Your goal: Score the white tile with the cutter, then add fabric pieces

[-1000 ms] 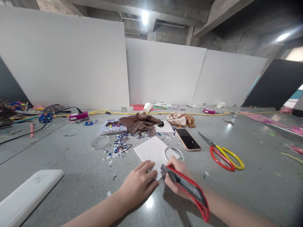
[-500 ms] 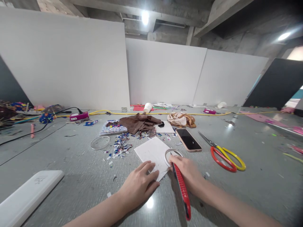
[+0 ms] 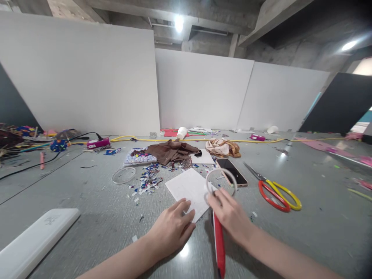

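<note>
A square white sheet of paper lies at an angle on the grey table. Palm down, my left hand rests on its near left edge, fingers spread. My right hand is closed round a red utility knife, whose handle points down toward me; the blade end is hidden. The same hand pinches a pale ring, tilted up over the paper's right corner and the near end of a phone. Scissors with red and yellow handles lie to the right.
Paper scraps are scattered left of the sheet, near another clear ring. Behind lie a brown cloth and a beige scrunched cloth. A white power bank is at near left. A yellow cable runs before white panels.
My right hand has raised and tilted the ring up off the paper, shifting it slightly right. The knife handle has swung left and rolled. My left hand stays in place.
</note>
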Demonstrator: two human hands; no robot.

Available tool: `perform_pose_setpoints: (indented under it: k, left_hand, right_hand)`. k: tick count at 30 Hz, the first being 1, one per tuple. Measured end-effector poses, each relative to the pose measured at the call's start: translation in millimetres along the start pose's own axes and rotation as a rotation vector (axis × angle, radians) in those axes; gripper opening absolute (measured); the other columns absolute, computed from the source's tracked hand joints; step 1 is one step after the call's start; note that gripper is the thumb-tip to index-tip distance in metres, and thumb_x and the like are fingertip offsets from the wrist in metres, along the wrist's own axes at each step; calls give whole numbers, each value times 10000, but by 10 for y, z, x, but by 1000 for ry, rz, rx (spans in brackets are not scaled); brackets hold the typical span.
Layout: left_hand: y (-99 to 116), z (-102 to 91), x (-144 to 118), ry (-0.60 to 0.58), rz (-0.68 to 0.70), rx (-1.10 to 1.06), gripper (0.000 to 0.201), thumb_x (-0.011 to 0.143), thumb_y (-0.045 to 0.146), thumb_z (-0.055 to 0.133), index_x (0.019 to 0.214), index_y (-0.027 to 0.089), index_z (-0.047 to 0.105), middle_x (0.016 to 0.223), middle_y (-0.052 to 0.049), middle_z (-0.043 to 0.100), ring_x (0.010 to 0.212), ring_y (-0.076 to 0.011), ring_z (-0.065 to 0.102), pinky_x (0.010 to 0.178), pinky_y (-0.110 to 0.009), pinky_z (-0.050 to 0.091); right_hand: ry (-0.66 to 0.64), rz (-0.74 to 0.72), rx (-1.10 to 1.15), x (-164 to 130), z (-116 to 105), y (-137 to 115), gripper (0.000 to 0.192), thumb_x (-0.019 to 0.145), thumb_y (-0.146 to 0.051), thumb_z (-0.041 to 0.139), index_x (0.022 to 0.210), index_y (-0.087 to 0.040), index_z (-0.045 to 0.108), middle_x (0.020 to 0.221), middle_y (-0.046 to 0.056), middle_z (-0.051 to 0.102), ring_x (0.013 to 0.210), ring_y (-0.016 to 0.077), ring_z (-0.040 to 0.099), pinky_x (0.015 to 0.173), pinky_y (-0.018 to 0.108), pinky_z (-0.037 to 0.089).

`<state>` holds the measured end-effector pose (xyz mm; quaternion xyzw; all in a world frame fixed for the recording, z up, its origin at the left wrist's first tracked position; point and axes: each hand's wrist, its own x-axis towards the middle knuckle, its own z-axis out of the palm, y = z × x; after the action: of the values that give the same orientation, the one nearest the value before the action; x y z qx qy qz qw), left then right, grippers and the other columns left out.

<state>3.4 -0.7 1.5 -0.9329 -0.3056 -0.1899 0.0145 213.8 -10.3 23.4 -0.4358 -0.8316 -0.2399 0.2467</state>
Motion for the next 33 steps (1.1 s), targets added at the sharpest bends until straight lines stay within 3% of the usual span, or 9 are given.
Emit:
perform_pose_setpoints:
  k: [3,6,11,17,22,27,33]
  left_hand:
    - [9,-7,1,-3,-5,-18,179,847,177,456,979,156,575,1073,-126,552,1066,-290,516,840,-418,496]
    - [30,-24,12,-13,-33,-48,181,828,156,453,970,157,564,1080,-124,531,1037,-276,515,824,-414,494]
    - [41,-57,22,-20,-59,-90,276,785,113,447,1030,181,555,1064,-112,504,1019,-264,501,817,-404,480]
    - [8,-73,-15,70,-59,-199,265,787,115,425,1014,184,543,1063,-99,515,947,-223,548,802,-351,480]
    - [-36,-48,-20,163,-193,-295,250,876,238,427,1123,206,457,1073,-84,530,917,-199,567,782,-315,476]
    - [-95,-16,12,136,-262,-411,118,908,254,409,890,207,516,845,-15,566,757,-154,562,695,-263,446]
    - [-100,-15,15,118,-260,-446,179,906,217,396,760,194,495,754,7,554,677,-132,528,632,-226,402]
  right_hand:
    - [85,177,31,68,-120,254,215,803,-23,359,745,-183,491,697,57,511,681,204,463,586,302,360]
    - [5,285,222,130,-206,409,163,802,-82,387,697,-198,432,685,21,498,660,177,443,587,278,331]
    - [-103,318,524,149,-148,382,158,816,-138,375,674,-203,400,681,-4,475,653,149,444,593,251,323]
    - [-107,269,702,91,33,340,158,817,-134,406,677,-207,401,690,-13,486,654,136,463,608,244,344]
    - [-102,122,781,36,146,217,164,822,-122,446,681,-203,429,706,-16,504,692,132,489,641,244,365]
    - [-92,-36,817,-6,176,49,229,891,-155,372,676,-199,437,677,-16,480,670,129,452,693,263,373]
    - [-118,-26,791,-40,159,-17,204,889,-143,361,714,-192,453,710,-3,480,693,137,448,673,256,367]
